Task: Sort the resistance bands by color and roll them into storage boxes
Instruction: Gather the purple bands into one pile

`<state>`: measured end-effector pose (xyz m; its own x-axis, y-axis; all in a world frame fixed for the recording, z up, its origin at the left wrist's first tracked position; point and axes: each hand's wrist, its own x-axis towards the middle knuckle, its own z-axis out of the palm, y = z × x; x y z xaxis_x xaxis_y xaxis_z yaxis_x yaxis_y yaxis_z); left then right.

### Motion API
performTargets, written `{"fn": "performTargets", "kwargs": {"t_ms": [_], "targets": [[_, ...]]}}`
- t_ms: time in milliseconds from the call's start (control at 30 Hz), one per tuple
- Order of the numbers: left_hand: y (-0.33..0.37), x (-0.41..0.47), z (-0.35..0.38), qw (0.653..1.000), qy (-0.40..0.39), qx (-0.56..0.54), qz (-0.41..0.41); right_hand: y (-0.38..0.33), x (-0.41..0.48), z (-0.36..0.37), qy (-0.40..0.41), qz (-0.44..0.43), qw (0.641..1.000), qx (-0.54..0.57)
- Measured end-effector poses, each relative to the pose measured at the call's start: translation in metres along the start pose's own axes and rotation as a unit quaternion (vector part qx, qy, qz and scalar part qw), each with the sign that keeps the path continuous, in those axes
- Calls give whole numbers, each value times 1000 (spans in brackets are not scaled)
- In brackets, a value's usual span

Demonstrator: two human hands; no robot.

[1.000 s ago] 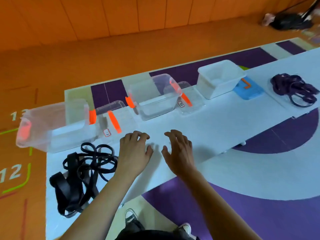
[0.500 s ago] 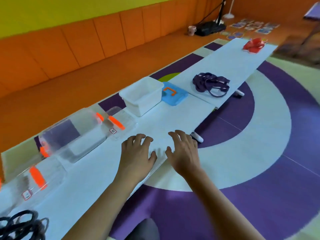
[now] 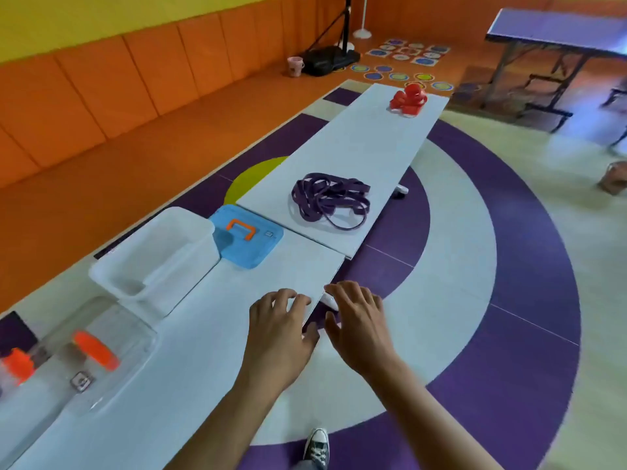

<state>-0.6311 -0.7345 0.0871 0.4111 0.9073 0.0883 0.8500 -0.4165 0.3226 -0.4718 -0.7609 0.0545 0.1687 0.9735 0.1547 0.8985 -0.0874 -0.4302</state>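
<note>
A tangle of purple resistance bands (image 3: 329, 201) lies on the far white board (image 3: 359, 147). A heap of red bands (image 3: 408, 100) sits near that board's far end. An open white storage box (image 3: 159, 256) stands on the near board (image 3: 210, 347), with its blue lid (image 3: 251, 244) with an orange handle beside it. A clear box lid with an orange clip (image 3: 91, 354) lies at the left. My left hand (image 3: 281, 330) hovers over the near board's edge, fingers relaxed, holding nothing. My right hand (image 3: 356, 322) hangs just past that edge, also holding nothing.
The boards sit low on a purple and cream floor. A padded orange wall runs along the left. A folding table (image 3: 556, 32) stands at the far right, a black stand base (image 3: 330, 59) at the back. My shoe (image 3: 317, 446) shows below.
My view has swung to the right: the black bands and one clear box have left the frame, and the red bands and folding table have come in. Both hands stay relaxed and hold nothing.
</note>
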Motion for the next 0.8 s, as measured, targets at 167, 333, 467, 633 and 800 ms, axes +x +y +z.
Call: {"fn": "performTargets", "kwargs": {"t_ms": [167,333,467,633,800], "targets": [[29,87,27,999,-24,0,24,54,62,-15,4,44,999,-3],[48,158,56,999,-46,8,21,121,117,-25,-13,73,997,-11],[72,229,79,999,-39,20,-6,171,188,-26,-28,57,998,-30],[106,310,104,997,-45,33,-60,218,275,-32,-83,-30,996,-30],[123,365,119,989,-56,14,-137,269,360,-29,-130,-80,987,-38]]}}
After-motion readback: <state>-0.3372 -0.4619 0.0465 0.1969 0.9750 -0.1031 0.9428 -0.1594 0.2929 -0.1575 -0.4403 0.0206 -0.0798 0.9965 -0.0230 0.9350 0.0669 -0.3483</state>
